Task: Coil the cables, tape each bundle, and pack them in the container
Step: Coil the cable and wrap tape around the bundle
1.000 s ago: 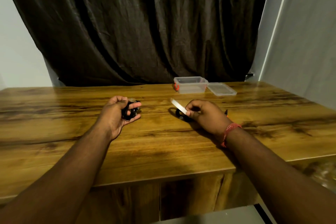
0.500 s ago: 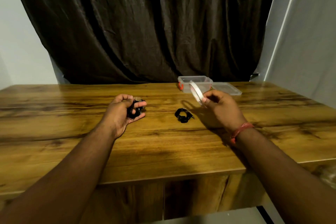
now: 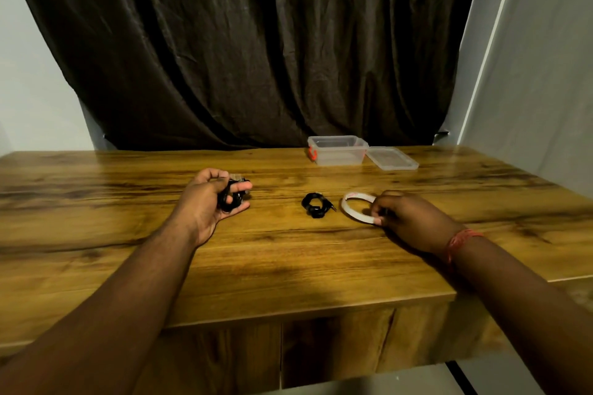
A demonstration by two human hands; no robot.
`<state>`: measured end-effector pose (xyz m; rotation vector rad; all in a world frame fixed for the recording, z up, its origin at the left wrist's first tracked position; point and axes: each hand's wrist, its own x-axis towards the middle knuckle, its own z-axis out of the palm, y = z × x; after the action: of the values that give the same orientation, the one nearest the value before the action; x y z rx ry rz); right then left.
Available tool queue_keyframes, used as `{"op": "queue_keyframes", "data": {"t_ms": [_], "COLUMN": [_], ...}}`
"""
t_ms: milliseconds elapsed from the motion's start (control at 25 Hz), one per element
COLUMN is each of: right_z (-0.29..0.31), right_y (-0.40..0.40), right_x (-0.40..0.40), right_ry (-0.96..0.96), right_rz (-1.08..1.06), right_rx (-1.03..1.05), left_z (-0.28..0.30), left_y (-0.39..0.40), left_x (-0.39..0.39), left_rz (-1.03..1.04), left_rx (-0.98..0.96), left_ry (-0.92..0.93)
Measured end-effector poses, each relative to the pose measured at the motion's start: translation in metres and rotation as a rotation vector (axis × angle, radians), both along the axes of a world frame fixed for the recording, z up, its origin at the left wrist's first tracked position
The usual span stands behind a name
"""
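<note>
1. Head view, the surface: a wooden tabletop (image 3: 288,266) with strong dark grain runs across the frame, its near edge over a wooden front panel.
2. Head view, the room: a dark, creased curtain (image 3: 256,42) hangs behind the tabletop, with pale walls at both sides.
3. The left hand (image 3: 211,199) is palm-up just above the tabletop, fingers curled round a coiled black cable bundle (image 3: 231,199).
4. A second coiled black cable (image 3: 316,205) lies on the tabletop between the two hands, touching neither.
5. The right hand (image 3: 414,218), a red thread at its wrist, is low on the tabletop and pinches the near rim of a whitish tape roll (image 3: 354,207), which lies nearly flat just right of the loose coil.
6. The clear plastic container (image 3: 337,151), open, with an orange clip on its left end, stands at the far edge near the curtain; its lid (image 3: 392,158) lies flat just beside it on the right.
</note>
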<state>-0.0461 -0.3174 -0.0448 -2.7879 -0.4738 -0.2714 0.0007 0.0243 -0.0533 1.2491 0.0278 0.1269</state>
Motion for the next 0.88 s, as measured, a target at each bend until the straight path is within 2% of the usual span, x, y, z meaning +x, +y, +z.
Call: {"op": "queue_keyframes", "data": {"t_ms": [240, 360, 440, 480, 600, 720, 800, 880], "right_z": [-0.008, 0.002, 0.016, 0.023, 0.029, 0.013, -0.001, -0.008], "right_y": [-0.004, 0.001, 0.012, 0.025, 0.095, 0.160, 0.172, 0.167], "right_x": [0.007, 0.003, 0.006, 0.010, 0.026, 0.041, 0.052, 0.060], "right_ry": [-0.070, -0.064, -0.104, -0.152, -0.160, -0.174, -0.275, -0.267], "right_rz": [0.056, 0.012, -0.038, -0.052, 0.069, 0.252, 0.270, 0.269], "right_rx": [-0.077, -0.125, -0.022, 0.101, 0.439, 0.468, 0.501, 0.568], "left_z": [0.000, -0.002, -0.002, -0.002, -0.004, -0.009, -0.011, -0.011], "left_y": [0.001, 0.000, 0.000, -0.001, -0.004, -0.004, -0.005, -0.007], "left_x": [0.000, 0.002, 0.004, 0.003, 0.002, 0.005, 0.008, 0.008], "left_rz": [-0.004, -0.016, -0.032, -0.051, -0.097, -0.153, -0.181, -0.203], "left_rx": [0.002, 0.006, 0.012, 0.021, 0.124, 0.191, 0.212, 0.220], "left_ry": [0.004, -0.016, -0.037, -0.052, -0.095, -0.176, -0.217, -0.238]}}
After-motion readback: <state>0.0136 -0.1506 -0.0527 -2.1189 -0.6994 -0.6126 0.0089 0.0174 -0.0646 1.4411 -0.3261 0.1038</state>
